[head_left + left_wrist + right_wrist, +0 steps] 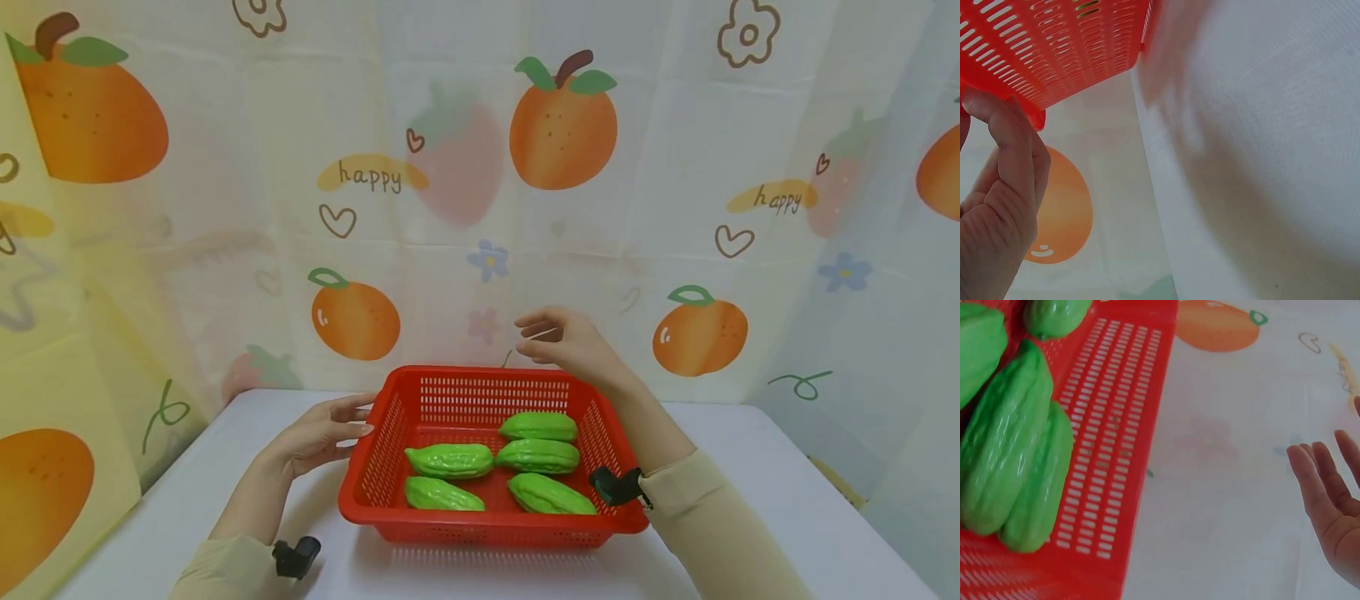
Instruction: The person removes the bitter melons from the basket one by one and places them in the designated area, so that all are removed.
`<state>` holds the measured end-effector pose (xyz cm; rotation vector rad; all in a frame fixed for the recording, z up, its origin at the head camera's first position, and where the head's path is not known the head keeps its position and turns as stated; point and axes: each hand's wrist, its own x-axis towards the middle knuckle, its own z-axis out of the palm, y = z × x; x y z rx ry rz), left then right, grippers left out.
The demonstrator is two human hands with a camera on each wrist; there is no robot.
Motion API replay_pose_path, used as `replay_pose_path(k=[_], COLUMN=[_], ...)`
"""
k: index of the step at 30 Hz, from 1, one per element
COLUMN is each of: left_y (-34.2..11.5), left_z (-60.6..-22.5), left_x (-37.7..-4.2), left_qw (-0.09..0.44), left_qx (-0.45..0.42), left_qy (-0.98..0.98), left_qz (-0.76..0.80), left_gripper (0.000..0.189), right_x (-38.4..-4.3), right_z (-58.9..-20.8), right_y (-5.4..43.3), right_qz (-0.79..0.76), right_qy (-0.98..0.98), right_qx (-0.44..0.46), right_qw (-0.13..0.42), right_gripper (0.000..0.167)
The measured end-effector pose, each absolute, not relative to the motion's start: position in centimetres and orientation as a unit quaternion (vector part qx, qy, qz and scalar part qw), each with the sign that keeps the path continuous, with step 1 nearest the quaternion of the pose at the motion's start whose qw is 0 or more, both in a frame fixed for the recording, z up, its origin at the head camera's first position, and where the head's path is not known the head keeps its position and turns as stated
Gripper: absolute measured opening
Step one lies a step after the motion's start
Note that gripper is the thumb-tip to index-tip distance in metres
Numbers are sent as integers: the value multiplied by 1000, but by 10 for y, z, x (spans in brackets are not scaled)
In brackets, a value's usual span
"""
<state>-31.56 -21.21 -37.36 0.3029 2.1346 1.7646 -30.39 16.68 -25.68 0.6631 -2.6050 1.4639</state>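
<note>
A red plastic basket with slotted walls stands on the white table. Inside lie several green, ridged bitter melons, among them one at the back right, one at the left and one at the front right. My left hand touches the outer left rim with relaxed fingers; the left wrist view shows its fingertips at the rim. My right hand is raised above the basket's back right, holding nothing. Its loosely bent fingers show apart from the basket in the right wrist view.
A white cloth covers the table. Behind it hangs a pale curtain printed with oranges, strawberries and hearts. Each sleeve has a small black device at the cuff, the right one over the basket's right rim.
</note>
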Motion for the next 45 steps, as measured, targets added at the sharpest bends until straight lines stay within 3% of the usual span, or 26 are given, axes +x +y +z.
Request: replay_pose_path(k=[16, 26, 45], left_y=[-211, -212, -211], left_z=[-373, -373, -376], left_x=[-316, -316, -317], left_qw=[177, 179, 174], left_qx=[109, 108, 108], left_qy=[757, 756, 754], left_qz=[620, 620, 623], left_gripper=[74, 74, 74], right_x=[-327, -341, -349], right_z=[-275, -298, -332], right_y=[131, 117, 107], right_qz=[516, 519, 423], right_qy=[-830, -820, -838], right_qx=[208, 189, 190], right_qw=[-31, -149, -287], right_gripper=[42, 49, 54])
